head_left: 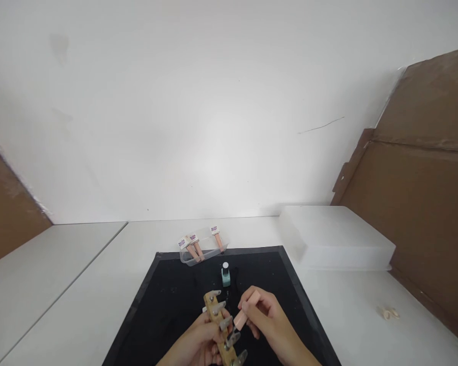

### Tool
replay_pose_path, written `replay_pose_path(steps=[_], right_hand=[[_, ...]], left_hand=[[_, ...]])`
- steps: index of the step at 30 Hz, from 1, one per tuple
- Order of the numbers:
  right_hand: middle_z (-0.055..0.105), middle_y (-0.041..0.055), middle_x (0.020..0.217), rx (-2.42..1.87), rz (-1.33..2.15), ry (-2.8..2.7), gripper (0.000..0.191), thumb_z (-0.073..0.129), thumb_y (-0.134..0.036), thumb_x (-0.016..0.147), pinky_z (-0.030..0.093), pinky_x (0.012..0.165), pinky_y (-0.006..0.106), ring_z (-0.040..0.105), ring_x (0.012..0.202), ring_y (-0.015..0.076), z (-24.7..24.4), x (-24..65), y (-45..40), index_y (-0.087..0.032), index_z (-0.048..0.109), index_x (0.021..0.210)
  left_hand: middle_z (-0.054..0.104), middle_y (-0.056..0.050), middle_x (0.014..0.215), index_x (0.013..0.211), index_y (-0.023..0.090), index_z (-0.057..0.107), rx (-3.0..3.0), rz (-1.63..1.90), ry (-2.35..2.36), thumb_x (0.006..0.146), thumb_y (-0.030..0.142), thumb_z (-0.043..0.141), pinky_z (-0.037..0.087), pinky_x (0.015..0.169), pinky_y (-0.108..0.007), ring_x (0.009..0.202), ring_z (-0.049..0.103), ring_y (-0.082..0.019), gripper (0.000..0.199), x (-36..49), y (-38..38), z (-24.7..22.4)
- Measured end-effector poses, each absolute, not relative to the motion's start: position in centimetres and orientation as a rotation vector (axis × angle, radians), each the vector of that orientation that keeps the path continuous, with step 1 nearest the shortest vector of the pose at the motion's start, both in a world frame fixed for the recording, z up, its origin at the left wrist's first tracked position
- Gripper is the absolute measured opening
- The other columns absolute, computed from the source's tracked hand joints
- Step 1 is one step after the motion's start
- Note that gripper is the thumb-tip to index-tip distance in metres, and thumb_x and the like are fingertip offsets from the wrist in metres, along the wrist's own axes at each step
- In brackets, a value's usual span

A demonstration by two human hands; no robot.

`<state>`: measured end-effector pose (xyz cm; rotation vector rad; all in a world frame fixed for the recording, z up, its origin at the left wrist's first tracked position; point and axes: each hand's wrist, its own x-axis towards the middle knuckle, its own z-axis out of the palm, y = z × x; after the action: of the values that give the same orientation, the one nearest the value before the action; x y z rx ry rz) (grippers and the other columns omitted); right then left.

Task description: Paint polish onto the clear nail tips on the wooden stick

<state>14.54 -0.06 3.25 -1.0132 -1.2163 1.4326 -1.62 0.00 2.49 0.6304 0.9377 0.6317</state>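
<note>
My left hand (204,338) is closed around a wooden strip (212,305) that carries several clear, nail-shaped tips (225,322) in a row along its length. The strip stands tilted in front of me, its lower end cut off by the frame's edge. In my right hand (267,315), a peach-coloured brush cap (248,310) is pinched between thumb and fingers and points down to the left. Its thin dark end is at one of the lower tips; whether it touches cannot be made out. Beyond both hands stands a small green bottle (226,277) with a white-topped cap.
A black mat (168,300) lies under the hands on the white table. At its far edge, a clear tray (193,261) holds several peach tubes with white labels. A white box (343,239) stands at the right, near small cream-coloured rings (388,312). Brown cardboard (416,218) borders the right side.
</note>
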Motion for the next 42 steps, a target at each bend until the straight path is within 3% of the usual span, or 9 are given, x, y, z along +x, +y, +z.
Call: replay_pose_path(steps=[8,19,29,38,42], right_hand=[[0.053,-0.0050,0.042,-1.170,1.336,-1.139,0.022,0.057,-0.031,0.074,0.023,0.035,0.018,0.029,0.033,0.0056,3.2,14.4,0.3,-0.018,0.047,0.059],[0.051,-0.0049,0.048,-1.031,1.449,-1.201,0.032,0.063,-0.045,0.072,0.025,0.036,0.018,0.033,0.035,0.0055,3.3,14.5,-0.1,-0.016,0.052,0.064],[0.054,-0.0046,0.042,-1.166,1.317,-1.125,0.020,0.057,-0.028,0.073,0.023,0.036,0.018,0.031,0.032,0.0062,3.1,14.5,0.4,-0.018,0.048,0.059],[0.049,-0.0029,0.057,-0.895,1.350,-1.237,0.032,0.060,-0.047,0.076,0.027,0.041,0.021,0.035,0.040,0.0067,3.7,14.9,-0.4,-0.016,0.057,0.068],[0.048,-0.0019,0.063,-0.845,1.365,-1.297,0.033,0.062,-0.046,0.075,0.027,0.042,0.021,0.036,0.042,0.0059,4.0,14.9,-0.6,-0.016,0.056,0.063]], left_hand=[[0.053,0.004,0.062,0.076,0.017,0.052,0.621,0.649,0.918,0.049,0.011,0.053,0.028,0.046,-0.021,0.045,0.039,-0.005,0.028,-1.7,-0.1,2.2],[0.049,0.006,0.056,0.076,0.018,0.051,0.628,0.621,0.947,0.048,0.011,0.051,0.030,0.048,-0.020,0.047,0.041,-0.006,0.029,-1.6,0.1,2.4],[0.054,0.004,0.062,0.075,0.017,0.052,0.620,0.658,0.899,0.050,0.011,0.055,0.029,0.046,-0.020,0.045,0.040,-0.005,0.026,-1.8,0.0,1.9],[0.051,0.007,0.057,0.074,0.017,0.052,0.573,0.634,0.884,0.050,0.011,0.054,0.032,0.051,-0.021,0.045,0.036,-0.004,0.025,-2.2,0.1,2.4],[0.052,0.008,0.057,0.074,0.018,0.052,0.534,0.641,0.912,0.048,0.011,0.053,0.033,0.053,-0.021,0.043,0.035,-0.004,0.027,-2.1,0.2,2.6]])
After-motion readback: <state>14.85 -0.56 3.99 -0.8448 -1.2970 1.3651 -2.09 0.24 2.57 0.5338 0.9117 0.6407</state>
